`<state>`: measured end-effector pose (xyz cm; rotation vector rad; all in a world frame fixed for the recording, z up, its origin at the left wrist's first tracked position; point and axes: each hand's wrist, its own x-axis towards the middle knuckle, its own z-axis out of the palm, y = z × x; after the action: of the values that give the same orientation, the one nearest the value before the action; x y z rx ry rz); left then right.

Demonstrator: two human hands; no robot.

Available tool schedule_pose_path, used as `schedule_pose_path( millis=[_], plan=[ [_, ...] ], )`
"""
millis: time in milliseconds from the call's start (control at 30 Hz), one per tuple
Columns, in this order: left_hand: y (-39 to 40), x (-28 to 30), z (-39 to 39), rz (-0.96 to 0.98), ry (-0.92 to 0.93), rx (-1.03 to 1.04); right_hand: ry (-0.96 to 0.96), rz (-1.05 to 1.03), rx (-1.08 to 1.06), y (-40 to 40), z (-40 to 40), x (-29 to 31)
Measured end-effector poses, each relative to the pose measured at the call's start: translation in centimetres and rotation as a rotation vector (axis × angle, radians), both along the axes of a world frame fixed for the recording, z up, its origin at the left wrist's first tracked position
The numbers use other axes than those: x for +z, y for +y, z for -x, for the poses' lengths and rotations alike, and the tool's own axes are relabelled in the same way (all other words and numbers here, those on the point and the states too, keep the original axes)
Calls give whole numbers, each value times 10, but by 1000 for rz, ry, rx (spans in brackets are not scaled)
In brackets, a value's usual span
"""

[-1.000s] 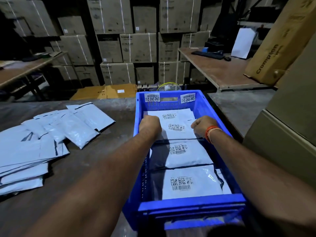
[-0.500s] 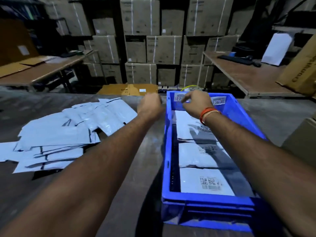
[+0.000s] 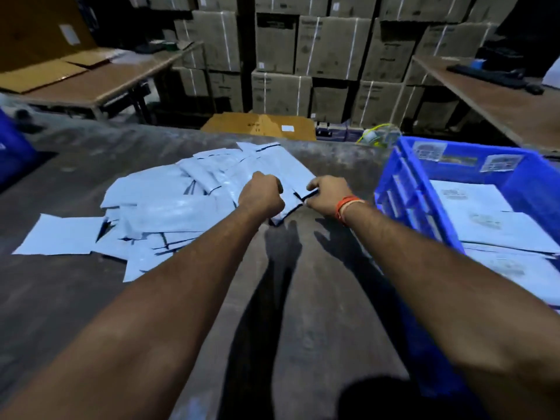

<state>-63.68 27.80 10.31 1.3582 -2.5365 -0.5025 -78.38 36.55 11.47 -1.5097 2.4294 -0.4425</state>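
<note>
A pile of white mailer bags (image 3: 169,207) lies spread over the dark table (image 3: 303,313), left of centre. Both hands are at the pile's right edge on one white mailer bag (image 3: 292,197). My left hand (image 3: 262,195) grips its left side with curled fingers. My right hand (image 3: 328,195), with an orange band at the wrist, pinches its right edge. A blue crate (image 3: 403,189) stands at the right, holding several labelled white bags (image 3: 485,213) laid flat.
Stacked cardboard boxes (image 3: 327,50) fill the back wall. A wooden table (image 3: 100,80) with flat cardboard stands at the back left, another (image 3: 491,98) with a keyboard at the back right. A flattened carton (image 3: 260,125) lies beyond the table. Something blue (image 3: 12,147) shows at the left edge.
Both hands left the crate and moved left to the pile, where they now take hold of one bag. The view has swung left, so the crate sits at the right.
</note>
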Motion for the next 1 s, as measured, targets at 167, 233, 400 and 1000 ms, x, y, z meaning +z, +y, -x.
schedule_pose_path(
  millis=[167,233,400,1000],
  plan=[
    [-30,-41,-26,-83,-32,-28,-98,-27,-73,-54,-37,-94],
    [-38,-52,-33,-70,-12,-40,-99,-32,-98,-69,-41,-121],
    [-63,-67,-47,10,21,-61,6,-45,-119,-90,-55,-121],
    [-58,-44,-61,322,-184,-224,-147,150,-58,5,-35,-89]
  ],
)
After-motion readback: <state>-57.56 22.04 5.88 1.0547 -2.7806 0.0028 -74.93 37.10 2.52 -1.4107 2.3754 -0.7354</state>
